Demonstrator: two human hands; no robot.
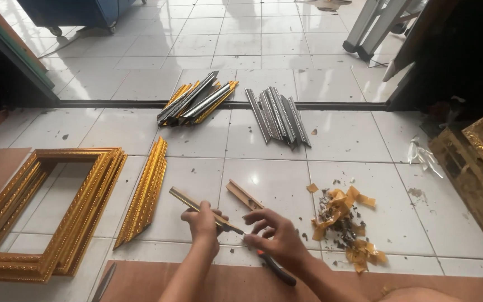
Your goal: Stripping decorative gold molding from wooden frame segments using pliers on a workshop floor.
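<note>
Gold-faced moulding strip (197, 206) is lying at six o'clock, my left hand (202, 222) clamping round it to steady it. My right hand (275, 237), fingers closing on orange-handled pliers (272, 267), is working its near end, scraps (345, 223) piling at four o'clock.

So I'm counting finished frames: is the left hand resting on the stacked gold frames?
No, the left hand grips a loose moulding strip, apart from the gold frames stacked further left.
</note>
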